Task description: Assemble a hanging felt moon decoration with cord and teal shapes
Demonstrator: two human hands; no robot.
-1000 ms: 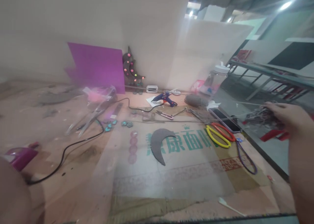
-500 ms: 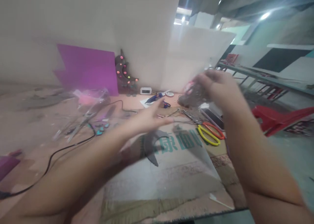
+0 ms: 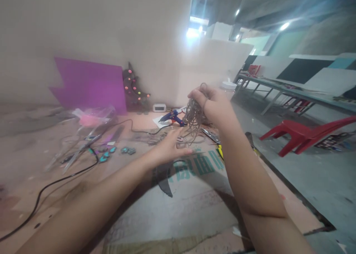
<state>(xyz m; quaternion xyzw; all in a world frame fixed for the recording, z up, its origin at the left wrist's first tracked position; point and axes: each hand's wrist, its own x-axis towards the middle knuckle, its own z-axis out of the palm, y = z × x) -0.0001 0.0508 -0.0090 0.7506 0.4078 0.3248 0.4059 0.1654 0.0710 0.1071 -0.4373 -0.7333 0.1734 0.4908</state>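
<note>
My right hand (image 3: 213, 101) grips a loose bundle of grey-brown cord (image 3: 194, 114), raised over the back of the work surface. Loops of the cord hang below the fingers. To its left, my left hand (image 3: 171, 144) is stretched out with thumb and fingers apart and nothing in it. Beneath that hand a dark grey crescent-shaped piece (image 3: 165, 179) lies on a clear sheet (image 3: 189, 209) over cardboard with green printed characters. Part of the crescent is hidden by the hand. Just behind the cord rests a blue glue gun (image 3: 172, 117).
Yellow-handled scissors (image 3: 219, 150) lie partly behind my right forearm. A decorated dark moon (image 3: 133, 85), purple sheet (image 3: 91, 85) and small white clock (image 3: 159, 108) stand at the back. A black cable (image 3: 55, 179) crosses the left side. A red chair (image 3: 294, 135) stands to the right.
My right hand has moved left and toward the middle with the cord bundle, which now shows clearly. My left hand stays open in nearly the same place. The view has shifted rightward.
</note>
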